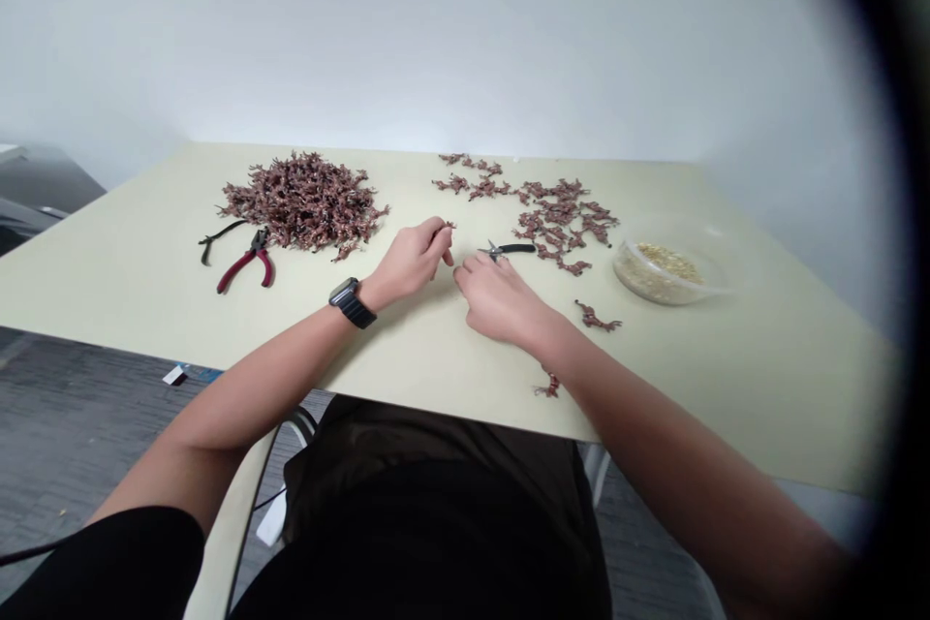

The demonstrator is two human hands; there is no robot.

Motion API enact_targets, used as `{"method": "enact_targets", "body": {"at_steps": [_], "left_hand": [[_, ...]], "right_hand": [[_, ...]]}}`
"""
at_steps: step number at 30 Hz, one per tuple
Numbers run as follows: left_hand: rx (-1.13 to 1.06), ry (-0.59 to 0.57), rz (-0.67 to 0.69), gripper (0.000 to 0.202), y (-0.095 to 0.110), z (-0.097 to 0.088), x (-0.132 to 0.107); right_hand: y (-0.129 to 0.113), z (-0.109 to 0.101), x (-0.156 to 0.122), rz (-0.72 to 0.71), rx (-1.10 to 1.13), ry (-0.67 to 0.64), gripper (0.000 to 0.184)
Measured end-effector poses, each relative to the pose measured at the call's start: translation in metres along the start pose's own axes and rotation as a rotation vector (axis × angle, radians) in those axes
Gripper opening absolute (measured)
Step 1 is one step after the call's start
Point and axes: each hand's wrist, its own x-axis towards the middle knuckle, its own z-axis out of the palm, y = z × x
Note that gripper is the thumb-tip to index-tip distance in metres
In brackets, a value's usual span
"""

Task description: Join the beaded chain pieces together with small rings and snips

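Note:
My left hand [414,257], with a black watch on its wrist, is closed over the table. Its thumb and fingers pinch a small brown figure [451,225], of which only a tip shows above the fingers. Close beside it on the right, my right hand [501,298] has its fingers curled together; whatever they hold is hidden. Just beyond the right fingers lie pliers with black handles [517,248]. One loose brown figure [550,385] rests partly behind my right forearm, and another brown animal-shaped figure [597,317] is to the right of that hand.
A big heap of brown figures [305,199] sits at the back left. Red-handled pliers [251,262] and a black tool [218,239] lie before it. More scattered figures [559,213] spread at the back right. A clear bowl [639,286] holds small gold-coloured pieces [669,262].

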Motion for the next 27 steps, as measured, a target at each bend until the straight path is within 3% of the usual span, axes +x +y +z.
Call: {"method": "enact_targets", "body": {"at_steps": [4, 7, 15, 27], "left_hand": [[-0.429, -0.090, -0.237, 0.030, -0.002, 0.005, 0.002], [-0.566, -0.099, -0.331, 0.026, -0.002, 0.007, 0.002], [-0.791, -0.136, -0.443, 0.021, -0.007, 0.014, 0.001], [-0.870, -0.127, -0.519, 0.021, -0.010, 0.015, 0.000]], "right_hand": [[0.010, 0.004, -0.005, 0.044, 0.084, -0.023, 0.025], [0.023, 0.004, -0.006, 0.054, 0.208, 0.014, 0.018], [0.033, 0.000, 0.006, 0.245, 0.695, 0.326, 0.007], [0.032, 0.005, 0.006, 0.009, 0.549, 0.471, 0.006]]}}
